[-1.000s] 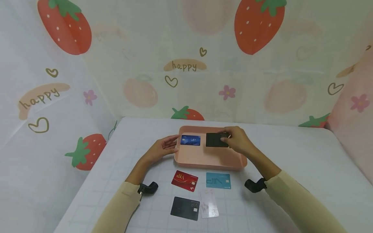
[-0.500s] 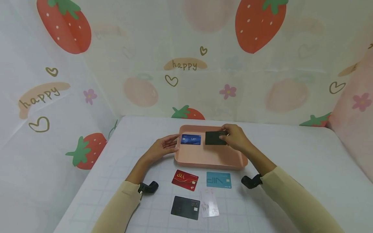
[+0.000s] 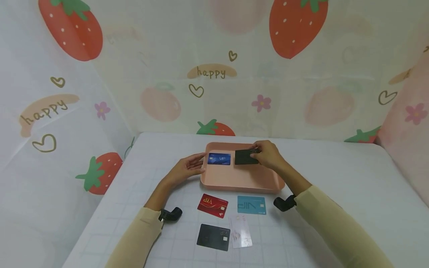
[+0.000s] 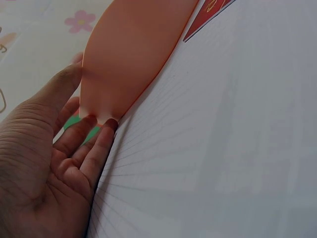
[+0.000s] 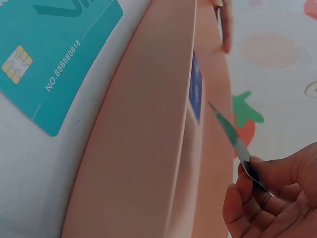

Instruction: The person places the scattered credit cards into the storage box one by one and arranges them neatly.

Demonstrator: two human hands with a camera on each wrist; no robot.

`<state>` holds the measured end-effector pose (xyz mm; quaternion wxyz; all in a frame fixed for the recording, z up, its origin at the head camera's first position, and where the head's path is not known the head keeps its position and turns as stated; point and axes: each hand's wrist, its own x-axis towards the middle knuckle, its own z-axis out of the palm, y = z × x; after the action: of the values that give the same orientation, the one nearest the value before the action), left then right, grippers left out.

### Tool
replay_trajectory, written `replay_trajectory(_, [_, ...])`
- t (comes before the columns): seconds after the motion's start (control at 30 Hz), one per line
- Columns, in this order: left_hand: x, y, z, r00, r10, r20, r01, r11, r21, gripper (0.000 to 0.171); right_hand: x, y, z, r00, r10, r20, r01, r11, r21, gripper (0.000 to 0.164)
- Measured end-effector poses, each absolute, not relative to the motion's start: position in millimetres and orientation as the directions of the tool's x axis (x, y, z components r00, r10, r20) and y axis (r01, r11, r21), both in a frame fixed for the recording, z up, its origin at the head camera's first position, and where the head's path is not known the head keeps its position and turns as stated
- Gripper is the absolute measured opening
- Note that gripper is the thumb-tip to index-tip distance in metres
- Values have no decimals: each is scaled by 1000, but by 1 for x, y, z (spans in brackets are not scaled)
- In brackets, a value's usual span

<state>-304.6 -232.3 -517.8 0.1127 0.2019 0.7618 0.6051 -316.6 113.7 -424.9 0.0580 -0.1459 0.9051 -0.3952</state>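
Between thumb and fingers, my right hand [image 3: 269, 154] pinches a dark VIP card [image 3: 244, 157] over the back right part of the pink tray [image 3: 231, 182]. The right wrist view has this card [image 5: 233, 133] nearly edge-on and tilted, above the tray floor. A blue VIP card [image 3: 219, 159] lies inside the tray at the back left. At the tray's left end, my left hand [image 3: 183, 170] touches the outer wall with its fingertips, thumb near the rim, fingers loosely extended. The left wrist view shows these fingertips [image 4: 110, 127] against the tray's corner.
In front of the tray lie a red VIP card [image 3: 212, 206], a light blue VIP card [image 3: 251, 205], a black VIP card [image 3: 213, 237] and a pale, see-through card [image 3: 240, 231]. A strawberry-print curtain [image 3: 214, 100] rises behind the white table [image 3: 321, 175].
My right hand has shifted slightly left with the dark card, bringing it closer to the blue card. The left hand stays at the tray's left end.
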Motion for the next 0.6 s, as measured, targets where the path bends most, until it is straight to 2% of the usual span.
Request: replay_trajectory(0.6, [-302, -229, -514, -899, 433, 64, 154, 177, 972, 66, -330, 108, -434, -967, -247, -59, -152, 752, -641, 30])
